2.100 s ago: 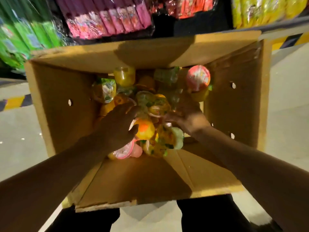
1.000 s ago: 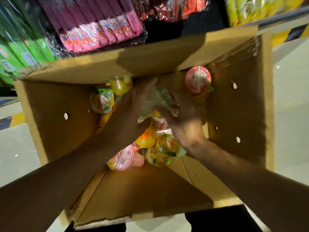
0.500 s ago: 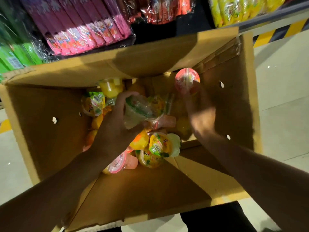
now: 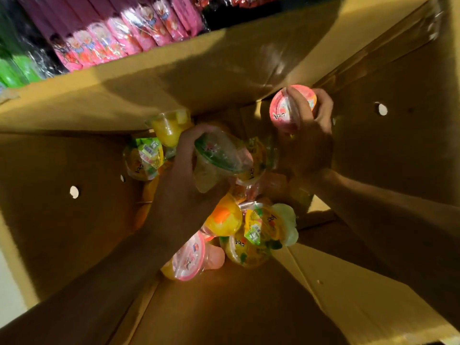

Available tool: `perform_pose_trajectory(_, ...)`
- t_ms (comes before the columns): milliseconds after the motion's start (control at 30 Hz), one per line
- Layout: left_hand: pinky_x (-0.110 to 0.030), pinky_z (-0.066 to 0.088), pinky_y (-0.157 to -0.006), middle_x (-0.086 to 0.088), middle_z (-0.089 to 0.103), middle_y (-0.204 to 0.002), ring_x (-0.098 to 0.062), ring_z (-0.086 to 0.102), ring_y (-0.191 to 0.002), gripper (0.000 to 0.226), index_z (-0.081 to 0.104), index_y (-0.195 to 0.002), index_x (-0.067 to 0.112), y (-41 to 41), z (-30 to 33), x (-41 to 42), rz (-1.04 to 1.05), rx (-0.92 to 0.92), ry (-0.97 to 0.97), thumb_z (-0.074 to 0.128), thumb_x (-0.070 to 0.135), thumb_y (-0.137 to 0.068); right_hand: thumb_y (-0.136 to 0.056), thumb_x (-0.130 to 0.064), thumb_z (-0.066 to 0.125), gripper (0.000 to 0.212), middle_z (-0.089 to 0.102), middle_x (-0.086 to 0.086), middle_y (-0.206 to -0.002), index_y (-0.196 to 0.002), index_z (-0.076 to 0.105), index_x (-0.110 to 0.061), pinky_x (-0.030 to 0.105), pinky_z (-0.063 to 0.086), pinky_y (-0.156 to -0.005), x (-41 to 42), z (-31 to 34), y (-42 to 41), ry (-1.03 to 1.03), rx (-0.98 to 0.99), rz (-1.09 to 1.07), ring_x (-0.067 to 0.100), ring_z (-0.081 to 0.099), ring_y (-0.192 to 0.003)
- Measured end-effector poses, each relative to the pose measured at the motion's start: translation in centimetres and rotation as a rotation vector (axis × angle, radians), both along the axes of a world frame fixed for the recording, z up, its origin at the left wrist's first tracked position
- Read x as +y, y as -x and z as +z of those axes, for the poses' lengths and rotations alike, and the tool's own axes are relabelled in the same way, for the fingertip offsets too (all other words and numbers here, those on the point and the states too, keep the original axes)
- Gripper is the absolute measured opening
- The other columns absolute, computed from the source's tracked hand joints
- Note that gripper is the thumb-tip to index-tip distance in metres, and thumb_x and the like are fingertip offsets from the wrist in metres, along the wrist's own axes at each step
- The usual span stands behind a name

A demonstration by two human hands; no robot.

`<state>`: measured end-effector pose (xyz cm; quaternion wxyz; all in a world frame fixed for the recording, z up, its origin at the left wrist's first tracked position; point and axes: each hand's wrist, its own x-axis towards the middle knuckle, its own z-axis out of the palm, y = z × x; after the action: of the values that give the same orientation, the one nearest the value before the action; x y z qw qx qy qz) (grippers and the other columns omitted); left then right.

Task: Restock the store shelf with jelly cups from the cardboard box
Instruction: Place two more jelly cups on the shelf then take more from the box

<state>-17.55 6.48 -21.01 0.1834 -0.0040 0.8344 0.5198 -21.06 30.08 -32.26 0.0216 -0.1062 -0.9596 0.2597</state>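
While both forearms reach down into the open cardboard box [image 4: 82, 220], each hand has a jelly cup in its grasp. The left hand [image 4: 184, 192] curls its fingers and thumb round a green-lidded jelly cup [image 4: 216, 160], a pale, clear tub tilted so its foil lid faces up and to the right, raised above the heap. The right hand [image 4: 308, 135] grips a pink-lidded jelly cup [image 4: 281, 110] near the far right corner of the box, with the thumb laid across the lid and the fingers wrapped round the back of the tub.

Below the hands, loose jelly cups [image 4: 258, 232] lie jumbled on the box floor: yellow ones with fruit pieces, an orange-and-yellow one, a pink-lidded one lying on its side nearest the camera, and a yellow tub upside down against the far wall. Round holes [image 4: 74, 191] pierce the left and right walls. The far flap [image 4: 199, 75] of the box stands open towards the store shelf, where pink packets [image 4: 119, 38] and green packets [image 4: 17, 70] sit in rows behind it.
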Motion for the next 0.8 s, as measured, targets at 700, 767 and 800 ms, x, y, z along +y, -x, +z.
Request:
perform_pose_trajectory(700,-0.028,0.060,-0.059,0.022,0.064,-0.110,-0.001,0.070,-0.085,0.067,0.053,-0.123,0.036,-3.4,38.8,4.5,0.233,-0.103,-0.070,0.086,0.004,-0.074,-0.076,-0.010,0.089,0.057,0.063,-0.001,-0.133,-0.124,0.064,-0.028,0.051,0.049,-0.105,2.2,48.0,-6.9,0.769,0.107,-0.080,0.021,0.058,-0.128)
perform_pose_trajectory(767,-0.028,0.058,-0.051,0.016,0.067,-0.106,-0.006,0.071,-0.073,0.069,0.054,-0.118,0.043,-3.4,45.7,5.1,0.263,-0.068,-0.102,0.086,0.001,-0.074,-0.074,-0.033,0.091,0.058,0.061,-0.010,-0.136,-0.122,0.061,-0.046,0.046,0.048,-0.108,2.9,55.7,-6.5,0.743,0.074,-0.070,0.013,0.055,-0.130)
perform_pose_trajectory(800,-0.027,0.057,-0.049,0.014,0.069,-0.105,-0.009,0.072,-0.070,0.068,0.053,-0.118,0.042,-3.4,48.8,5.2,0.281,-0.044,-0.105,0.085,0.001,-0.075,-0.072,-0.041,0.090,0.057,0.060,-0.012,-0.136,-0.121,0.060,-0.049,0.043,0.048,-0.109,3.2,59.5,-6.3,0.738,0.070,-0.049,0.011,0.055,-0.130)
